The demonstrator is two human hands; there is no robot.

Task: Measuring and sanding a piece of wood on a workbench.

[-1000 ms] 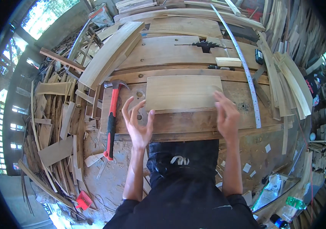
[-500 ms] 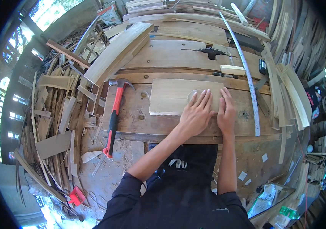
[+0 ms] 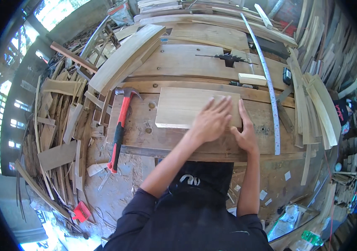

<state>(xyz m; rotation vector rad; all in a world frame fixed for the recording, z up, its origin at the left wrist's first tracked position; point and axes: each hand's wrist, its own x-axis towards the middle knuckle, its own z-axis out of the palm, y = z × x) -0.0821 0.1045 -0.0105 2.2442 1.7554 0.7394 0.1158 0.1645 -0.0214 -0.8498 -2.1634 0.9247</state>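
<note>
A thick, pale rectangular wooden board (image 3: 180, 106) lies flat on the workbench in front of me. My left hand (image 3: 213, 118) is laid over its right half, fingers stretched out and slightly smeared by motion. Whatever is beneath those fingers is hidden now; the earlier frame showed the edge of a pale round disc, perhaps sandpaper, there. Against the board's right end rests my right hand (image 3: 245, 129), fingers straight and thumb spread apart. To the left of the board lies a claw hammer (image 3: 121, 121) with a red and black handle, which overhangs the bench's front edge.
The wooden workbench (image 3: 178, 146) has a slot with a circular saw blade (image 3: 230, 57) farther back. A long metal ruler (image 3: 269, 83) lies right, near a small wood block (image 3: 252, 79). A thick plank (image 3: 124, 58) is at back left. Scrap wood (image 3: 61, 121) piles up left.
My left hand has shifted slightly left over the board, and the disc edge no longer shows. My right thumb has spread away from its fingers. The whole view has shifted a little.
</note>
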